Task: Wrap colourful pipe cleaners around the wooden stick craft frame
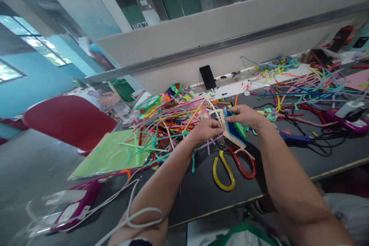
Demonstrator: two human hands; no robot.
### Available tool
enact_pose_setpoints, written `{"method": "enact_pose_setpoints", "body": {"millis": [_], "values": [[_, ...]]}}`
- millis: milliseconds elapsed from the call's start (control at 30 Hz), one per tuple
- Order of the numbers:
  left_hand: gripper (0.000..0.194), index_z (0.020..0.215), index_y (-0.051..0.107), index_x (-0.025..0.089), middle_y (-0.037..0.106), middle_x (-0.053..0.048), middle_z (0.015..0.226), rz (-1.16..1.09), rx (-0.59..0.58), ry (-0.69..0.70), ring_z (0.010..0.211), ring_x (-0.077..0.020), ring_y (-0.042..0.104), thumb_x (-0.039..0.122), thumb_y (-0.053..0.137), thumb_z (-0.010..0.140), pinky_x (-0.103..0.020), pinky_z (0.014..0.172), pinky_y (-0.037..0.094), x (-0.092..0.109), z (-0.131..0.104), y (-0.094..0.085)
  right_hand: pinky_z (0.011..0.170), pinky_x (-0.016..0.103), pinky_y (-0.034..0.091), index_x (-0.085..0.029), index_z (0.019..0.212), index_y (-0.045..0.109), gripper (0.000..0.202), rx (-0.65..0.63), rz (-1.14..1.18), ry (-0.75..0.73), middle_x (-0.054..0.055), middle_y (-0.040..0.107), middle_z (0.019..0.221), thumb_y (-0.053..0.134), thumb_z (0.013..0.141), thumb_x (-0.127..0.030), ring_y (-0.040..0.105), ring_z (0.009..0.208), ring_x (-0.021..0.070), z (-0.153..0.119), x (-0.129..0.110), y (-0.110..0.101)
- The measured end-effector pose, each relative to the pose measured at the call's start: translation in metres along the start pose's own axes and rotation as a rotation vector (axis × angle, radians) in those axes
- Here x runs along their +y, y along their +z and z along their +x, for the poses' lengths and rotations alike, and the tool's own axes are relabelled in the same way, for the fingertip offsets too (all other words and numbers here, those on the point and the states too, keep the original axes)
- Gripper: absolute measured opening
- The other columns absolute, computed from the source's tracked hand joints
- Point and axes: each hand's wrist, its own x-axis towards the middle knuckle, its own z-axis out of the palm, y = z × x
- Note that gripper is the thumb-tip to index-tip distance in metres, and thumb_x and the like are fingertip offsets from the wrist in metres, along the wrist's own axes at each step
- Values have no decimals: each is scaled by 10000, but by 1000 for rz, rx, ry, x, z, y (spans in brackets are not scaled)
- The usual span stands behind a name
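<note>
Right of the frame's centre, the left hand (204,130) pinches the cream edging (231,138) of a blue-and-green piece (232,129) and the right hand (250,117) grips its upper end, apparently adjusting the edge, which calls for steady support.

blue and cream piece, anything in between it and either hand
Nothing visible stands between the blue and cream piece and either hand: the left hand has its grip at the left edge, the right hand at the top. The scissors lie on the near side, out of both gaps.
</note>
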Motion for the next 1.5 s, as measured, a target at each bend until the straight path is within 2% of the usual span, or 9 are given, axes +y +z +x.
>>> {"method": "enact_pose_setpoints", "body": {"millis": [100,267,433,733,933,1100,1300,1500], "values": [[239,564,572,149,508,24,517,61,33,35,503,-99,428,311,567,739,-226,490,290,-2,1,3,558,267,465,-159,669,726,165,18,-8,8,-32,639,560,802,565,-262,605,571,165,0,-1,4],[215,575,552,154,467,33,517,78,193,81,517,-100,403,294,565,738,-232,518,304,-6,4,5,529,259,471,-167,667,729,152,17,48,-9,-21,656,558,797,566,-258,607,553,165,1,1,8],[182,579,591,158,582,-10,637,153,271,174,670,-146,517,252,580,735,-265,666,389,-2,4,6,550,260,491,-163,761,742,183,7,10,12,6,706,671,754,623,-282,628,587,161,2,2,10],[234,582,576,167,590,-22,670,164,288,234,697,-155,524,270,536,788,-262,673,399,-5,6,6,595,268,503,-178,843,742,248,-5,47,17,4,718,739,757,622,-288,633,617,161,3,4,15],[246,542,542,169,544,-12,612,199,280,228,657,-146,494,256,538,772,-257,636,380,-2,6,6,654,262,490,-173,821,748,264,82,23,-77,6,716,778,773,616,-338,629,711,167,6,6,19],[269,487,510,170,505,7,552,175,325,223,598,-125,459,246,579,736,-244,585,360,-1,7,7,633,266,479,-169,812,749,263,89,75,-41,0,706,728,772,611,-338,616,663,161,9,10,21],[263,473,563,164,528,-6,556,99,299,261,595,-133,480,249,611,718,-255,583,361,-9,12,3,690,259,464,-201,882,750,306,211,-5,-138,-15,710,828,777,600,-317,608,757,162,14,12,23],[276,464,544,166,544,-14,585,48,320,234,615,-139,484,269,642,700,-256,601,366,-6,12,3,629,258,456,-191,807,747,265,175,31,-113,-13,676,713,731,655,-408,577,693,161,12,10,24]]}}
